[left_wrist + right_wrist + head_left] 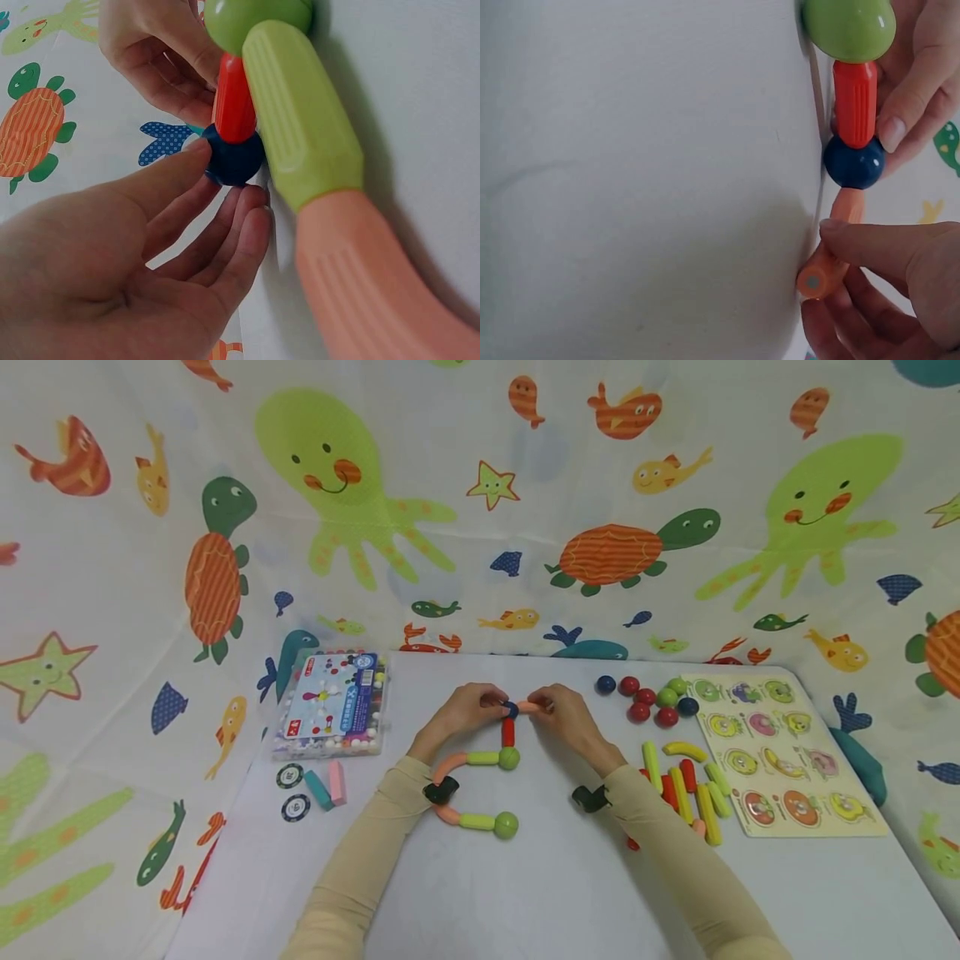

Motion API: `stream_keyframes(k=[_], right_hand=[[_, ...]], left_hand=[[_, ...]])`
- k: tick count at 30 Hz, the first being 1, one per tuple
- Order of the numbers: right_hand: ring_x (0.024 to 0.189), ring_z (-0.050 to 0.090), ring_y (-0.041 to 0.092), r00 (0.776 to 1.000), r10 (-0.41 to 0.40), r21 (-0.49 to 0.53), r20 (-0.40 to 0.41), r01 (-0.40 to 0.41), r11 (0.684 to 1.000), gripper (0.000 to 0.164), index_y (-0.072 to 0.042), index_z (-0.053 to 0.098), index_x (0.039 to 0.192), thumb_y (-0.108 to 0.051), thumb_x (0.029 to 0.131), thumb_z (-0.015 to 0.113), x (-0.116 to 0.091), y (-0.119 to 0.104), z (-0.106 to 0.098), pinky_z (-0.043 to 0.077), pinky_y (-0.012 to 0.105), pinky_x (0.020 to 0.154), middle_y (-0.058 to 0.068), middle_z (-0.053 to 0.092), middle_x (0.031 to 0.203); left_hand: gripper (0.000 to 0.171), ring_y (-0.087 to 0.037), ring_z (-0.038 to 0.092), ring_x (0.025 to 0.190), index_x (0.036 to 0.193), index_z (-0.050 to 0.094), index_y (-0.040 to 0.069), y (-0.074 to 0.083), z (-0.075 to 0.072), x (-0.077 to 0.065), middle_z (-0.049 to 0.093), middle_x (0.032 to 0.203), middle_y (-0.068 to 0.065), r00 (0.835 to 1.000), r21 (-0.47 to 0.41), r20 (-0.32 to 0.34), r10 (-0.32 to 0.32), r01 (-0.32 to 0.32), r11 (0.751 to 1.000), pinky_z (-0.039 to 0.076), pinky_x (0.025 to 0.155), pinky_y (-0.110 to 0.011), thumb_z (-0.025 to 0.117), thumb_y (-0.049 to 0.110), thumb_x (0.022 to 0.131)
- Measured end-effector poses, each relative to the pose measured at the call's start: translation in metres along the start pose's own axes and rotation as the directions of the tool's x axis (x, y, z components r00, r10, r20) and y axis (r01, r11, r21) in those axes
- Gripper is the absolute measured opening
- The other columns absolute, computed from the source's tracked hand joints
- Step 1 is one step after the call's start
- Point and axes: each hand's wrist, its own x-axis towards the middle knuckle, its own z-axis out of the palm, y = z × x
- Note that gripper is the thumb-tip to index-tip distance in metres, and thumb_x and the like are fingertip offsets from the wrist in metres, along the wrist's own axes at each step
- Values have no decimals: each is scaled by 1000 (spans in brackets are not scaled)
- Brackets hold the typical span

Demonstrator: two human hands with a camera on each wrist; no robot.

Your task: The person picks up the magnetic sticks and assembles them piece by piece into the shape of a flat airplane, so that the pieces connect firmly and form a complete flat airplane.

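My left hand (467, 710) pinches a dark blue ball (854, 163) between thumb and fingertips. Thumb and fingers of my right hand (567, 718) grip a curved orange rod (831, 262), whose far end meets that ball. From the ball a short red rod (508, 732) leads to a green ball (509, 758). A light green rod (482, 758) and a curved orange rod (448, 767) continue the chain leftward. Lower down, another orange curve (447, 814), a light green rod (477, 822) and a green ball (506, 825) follow. The left wrist camera partly hides the bend.
At the left lie a clear box of pieces (330, 702), two round chips (296, 807), a teal block (318, 791) and a pink block (337, 783). Right of my hands are several loose balls (666, 717), loose rods (681, 793) partly under my sleeve, and a fruit picture board (810, 825).
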Motion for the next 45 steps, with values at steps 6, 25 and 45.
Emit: stream_keyframes(k=[6,25,45], right_hand=[[105,66,29,999,32,48,15,-33,998,32,-5,71,122,-18,94,74,-5,3,-8,55,45,94,13,71,117],[120,61,36,847,413,295,-336,-322,900,42,0,63,133,-21,97,69,-8,52,-69,51,49,102,19,66,131],[122,58,44,898,400,51,-183,-397,916,37,4,62,129,-11,96,67,-4,54,-58,46,55,108,28,62,130]], left_hand=[[31,-20,64,106,125,69,10,1,0,0,71,111,-6,1000,-9,-7,-13,13,1000,52,99,-38,68,25,98],[34,-22,60,103,128,67,7,6,1,1,69,114,-7,999,-33,-38,-18,17,999,51,95,-39,65,26,100],[33,-20,60,104,129,67,9,10,7,12,69,116,-5,1000,-37,-20,3,-4,999,52,97,-37,64,27,101]])
